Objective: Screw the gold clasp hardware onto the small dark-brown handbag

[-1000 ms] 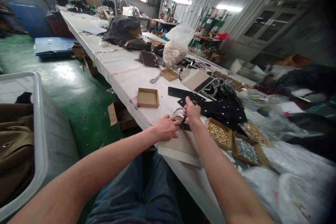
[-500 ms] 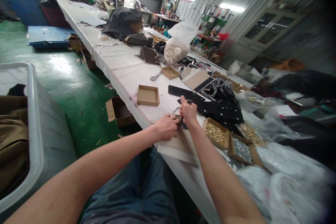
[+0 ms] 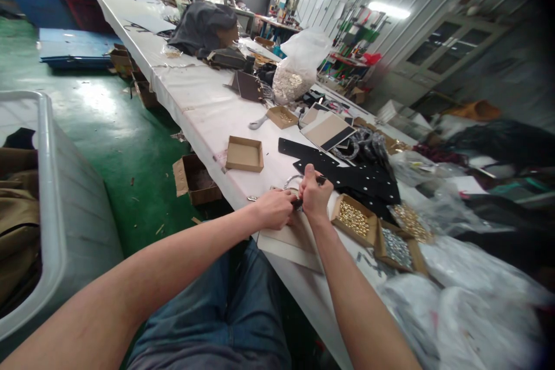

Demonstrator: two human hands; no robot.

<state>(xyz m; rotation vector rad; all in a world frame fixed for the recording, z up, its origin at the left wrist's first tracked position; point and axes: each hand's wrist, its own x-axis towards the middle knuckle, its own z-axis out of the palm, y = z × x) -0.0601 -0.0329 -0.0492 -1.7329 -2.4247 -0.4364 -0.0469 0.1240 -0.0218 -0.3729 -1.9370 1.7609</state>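
My right hand point(image 3: 315, 193) is closed in a fist, thumb up, around a dark-handled tool point(image 3: 321, 180). Its working end, near my left fingertips, is mostly hidden. My left hand point(image 3: 277, 208) is closed, its fingers pressed together at the far end of a beige panel point(image 3: 288, 248). What those fingers pinch is covered by the hand. A metal ring point(image 3: 291, 181) shows just beyond both hands. Left of my left hand lies a small metal buckle-like piece point(image 3: 252, 198). The panel rests on the white-covered table point(image 3: 195, 107), partly over its near edge.
Beyond my hands are a shallow cardboard box point(image 3: 245, 154) and black strips with studs point(image 3: 347, 176). To the right stand boxes of gold rivets point(image 3: 353, 218) and silver rivets point(image 3: 395, 247), beside plastic bags point(image 3: 472, 324). A large grey bin point(image 3: 82, 208) stands at left.
My right fist has moved slightly right and down, with the tool's dark handle showing more. My left hand stays at about the same place on the panel. The view has shifted slightly.
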